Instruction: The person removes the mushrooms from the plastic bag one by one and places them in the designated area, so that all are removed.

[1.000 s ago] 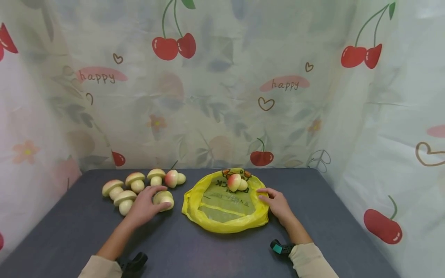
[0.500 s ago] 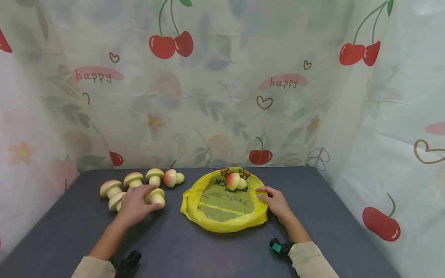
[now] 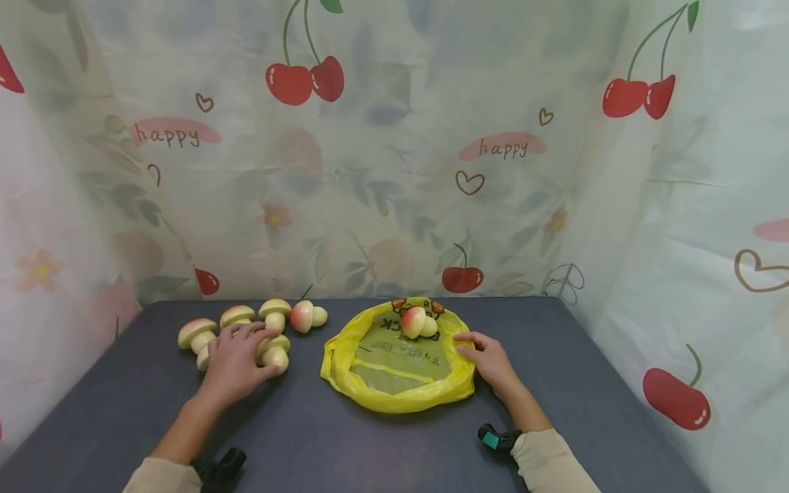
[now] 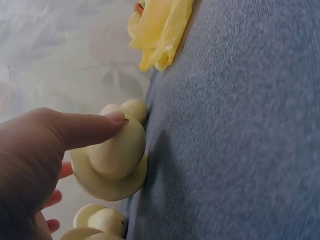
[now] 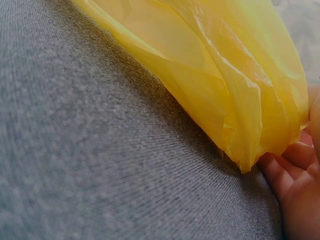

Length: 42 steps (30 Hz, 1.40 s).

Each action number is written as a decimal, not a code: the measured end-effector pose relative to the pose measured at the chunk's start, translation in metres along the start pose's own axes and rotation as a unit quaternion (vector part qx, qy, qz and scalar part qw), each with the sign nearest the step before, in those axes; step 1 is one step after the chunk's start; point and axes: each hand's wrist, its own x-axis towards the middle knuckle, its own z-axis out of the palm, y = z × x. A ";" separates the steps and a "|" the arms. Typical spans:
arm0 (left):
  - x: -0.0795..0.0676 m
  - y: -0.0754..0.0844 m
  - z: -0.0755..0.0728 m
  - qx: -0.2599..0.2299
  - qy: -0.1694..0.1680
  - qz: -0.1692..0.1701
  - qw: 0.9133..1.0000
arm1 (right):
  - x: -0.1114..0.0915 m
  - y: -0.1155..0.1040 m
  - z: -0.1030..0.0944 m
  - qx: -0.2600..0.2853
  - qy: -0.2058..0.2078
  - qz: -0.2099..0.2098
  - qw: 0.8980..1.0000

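Observation:
My left hand [image 3: 234, 363] pinches a cream-coloured toy mushroom [image 3: 273, 352] at the left of the table. In the left wrist view the thumb [image 4: 95, 127] lies on the mushroom's stem [image 4: 117, 157], and fingertips show behind its cap. More red-capped mushrooms [image 3: 197, 333] lie beside and beyond this hand, one partly hidden by it. At centre right, a yellow plastic bag [image 3: 401, 402] lies spread with its rim rolled out. One mushroom [image 3: 416, 322] sits at the bag's far side. My right hand [image 3: 493, 363] holds the bag's right rim; its fingers are partly behind the plastic [image 5: 240, 115].
The dark table [image 3: 345, 452] ends at a pale curtain [image 3: 382, 205] printed with cherries, which hangs behind and on both sides. A mushroom [image 3: 308, 316] lies on its side near the back edge, left of the bag. Each wrist wears a black strap [image 3: 501, 438].
My left hand has moved left with the mushroom, to beside the other mushrooms, and shifted slightly further left since half a second ago. My right hand and the bag have stayed in place.

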 end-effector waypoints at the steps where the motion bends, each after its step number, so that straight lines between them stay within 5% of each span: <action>1: 0.000 -0.001 0.000 0.001 0.002 -0.002 1.000 | 0.000 0.000 0.000 0.001 0.000 -0.001 1.000; 18: -0.003 -0.022 0.000 0.015 0.041 -0.009 0.999 | 0.000 0.001 0.000 0.003 0.000 0.001 1.000; 42: -0.004 -0.028 0.000 0.016 0.038 -0.011 0.999 | 0.000 0.000 0.001 0.005 0.001 0.006 1.000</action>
